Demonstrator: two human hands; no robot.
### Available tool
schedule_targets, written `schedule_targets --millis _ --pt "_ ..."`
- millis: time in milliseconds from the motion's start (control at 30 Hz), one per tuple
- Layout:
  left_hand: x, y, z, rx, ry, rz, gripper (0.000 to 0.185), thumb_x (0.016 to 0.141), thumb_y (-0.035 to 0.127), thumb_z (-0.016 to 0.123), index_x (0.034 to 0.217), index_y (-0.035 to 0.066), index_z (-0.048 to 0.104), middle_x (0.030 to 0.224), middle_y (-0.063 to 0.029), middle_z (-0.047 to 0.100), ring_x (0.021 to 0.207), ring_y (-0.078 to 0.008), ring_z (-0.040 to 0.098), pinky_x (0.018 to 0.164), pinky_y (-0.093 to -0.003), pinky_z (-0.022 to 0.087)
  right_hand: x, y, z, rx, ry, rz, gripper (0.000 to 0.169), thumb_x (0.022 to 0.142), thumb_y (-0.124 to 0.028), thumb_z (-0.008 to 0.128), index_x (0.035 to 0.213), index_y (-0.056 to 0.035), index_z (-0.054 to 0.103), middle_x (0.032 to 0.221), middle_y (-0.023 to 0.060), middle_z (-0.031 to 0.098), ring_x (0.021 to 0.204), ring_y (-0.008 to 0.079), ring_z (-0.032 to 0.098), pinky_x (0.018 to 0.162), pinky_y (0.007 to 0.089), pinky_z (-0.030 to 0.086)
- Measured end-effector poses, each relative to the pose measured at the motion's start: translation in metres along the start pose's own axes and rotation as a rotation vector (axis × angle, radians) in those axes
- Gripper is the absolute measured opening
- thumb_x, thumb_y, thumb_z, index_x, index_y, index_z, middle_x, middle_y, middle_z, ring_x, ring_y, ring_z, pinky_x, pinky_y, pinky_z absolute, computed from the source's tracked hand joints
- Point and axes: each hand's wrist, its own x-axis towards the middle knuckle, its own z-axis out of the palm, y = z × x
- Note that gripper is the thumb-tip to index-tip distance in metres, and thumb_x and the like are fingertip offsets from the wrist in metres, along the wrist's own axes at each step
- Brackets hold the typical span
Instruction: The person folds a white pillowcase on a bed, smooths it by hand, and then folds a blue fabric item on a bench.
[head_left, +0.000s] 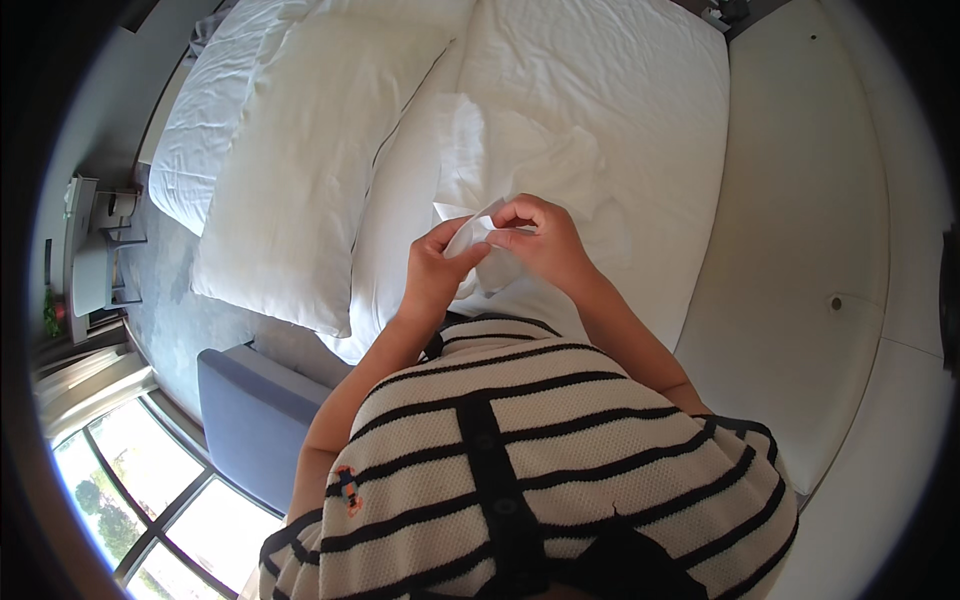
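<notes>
My left hand (444, 259) and my right hand (541, 238) meet in front of me, both pinching the edge of a white cloth (471, 234) between thumb and fingers. Part of the cloth's edge is folded between them, and its rest seems to lie loosely on the bed beyond my hands. Where it ends against the white sheet (645, 150) is hard to tell. Left of my hands lies a long white pillow (292, 157) with a dark line along its right side.
More white bedding (191, 142) is at the far left. A blue-grey upholstered seat (255, 427) stands near the window (157, 502) at lower left. A pale headboard or panel (795, 225) borders the bed on the right. A chair (94, 274) stands by a desk at the left rim.
</notes>
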Motion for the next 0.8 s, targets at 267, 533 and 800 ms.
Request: schedule_targets --millis 267,533,800 --pt "-0.001 -0.008 -0.006 -0.076 0.028 -0.035 0.027 0.079 0.003 0.062 0.105 0.001 0.062 0.089 -0.0017 0.063 0.076 -0.0064 0.054 0.069 -0.0198 0.042 0.002 0.015 -0.014 0.26 -0.1 0.233 0.012 0.082 -0.008 0.061 0.092 -0.0012 0.06 0.083 0.0005 0.06 0.078 0.0078 0.054 0.071 0.0227 0.043" --pt "-0.004 -0.003 -0.005 -0.006 -0.105 0.015 0.025 0.079 0.001 0.062 0.104 0.002 0.064 0.091 -0.0016 0.063 0.079 -0.0078 0.054 0.073 -0.0219 0.043 0.004 0.01 -0.008 0.155 -0.154 0.219 0.018 0.079 -0.003 0.061 0.097 -0.0023 0.062 0.083 0.0022 0.06 0.078 0.0085 0.056 0.07 0.0229 0.045" --pt "0.01 -0.01 -0.01 0.725 0.16 0.628 0.029 0.066 -0.006 0.06 0.09 0.01 0.067 0.081 -0.0065 0.06 0.074 -0.0249 0.059 0.061 -0.0303 0.048 -0.002 -0.034 -0.026 -0.085 0.076 -0.231 0.019 0.071 0.008 0.06 0.085 -0.0035 0.066 0.075 0.0041 0.057 0.07 0.0137 0.056 0.066 0.0243 0.045"
